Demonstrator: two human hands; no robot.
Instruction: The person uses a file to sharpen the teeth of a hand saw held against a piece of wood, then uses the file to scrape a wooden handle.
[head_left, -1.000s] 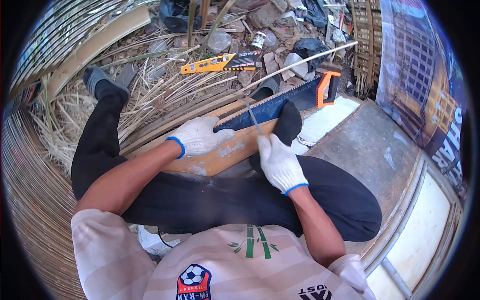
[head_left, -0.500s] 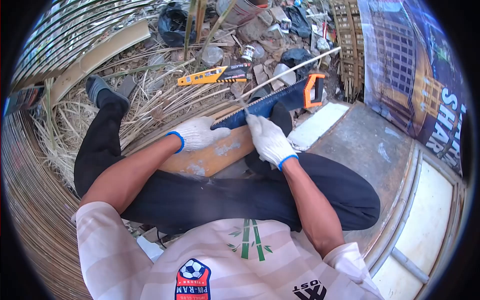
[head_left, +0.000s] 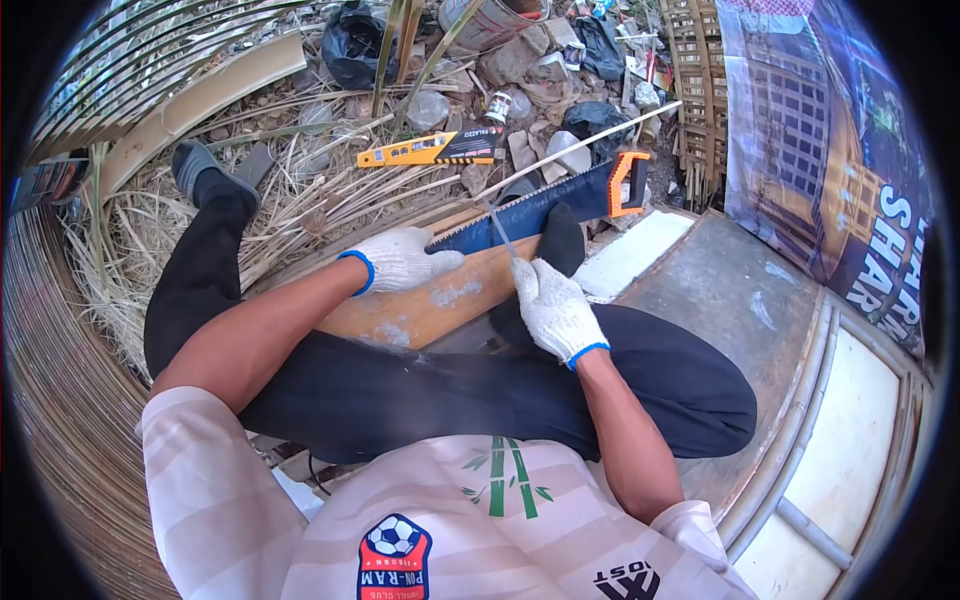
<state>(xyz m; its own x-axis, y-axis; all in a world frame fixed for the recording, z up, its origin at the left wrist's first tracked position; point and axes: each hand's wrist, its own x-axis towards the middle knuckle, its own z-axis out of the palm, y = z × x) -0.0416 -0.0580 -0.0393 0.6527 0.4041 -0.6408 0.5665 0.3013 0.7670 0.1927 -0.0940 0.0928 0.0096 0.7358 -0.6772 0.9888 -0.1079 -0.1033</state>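
Note:
A hand saw (head_left: 520, 222) with a dark blue blade and an orange-and-black handle lies with its teeth turned away from me, against a wooden board (head_left: 455, 297). My left hand (head_left: 400, 262), in a white knit glove with a blue cuff, is closed on the narrow end of the blade. In my gloved right hand (head_left: 555, 312) is a thin metal file (head_left: 499, 230), which crosses the blade and reaches its toothed edge. The fingers hide the file's grip end. My foot (head_left: 562, 240) in dark cloth is behind the blade near the handle.
A yellow-and-black saw sleeve (head_left: 430, 149) lies on bamboo shavings beyond the saw. A pale bamboo stick (head_left: 590, 145) slants past the teeth. Stones, black plastic bags (head_left: 357, 45) and a bucket (head_left: 490, 22) are farther back. A dark panel (head_left: 720, 300) and printed banner (head_left: 820, 150) are at right.
My right hand has drawn back toward my body and slightly right, pulling the file across the teeth; more of the file shows. My left hand and the saw have stayed nearly in place.

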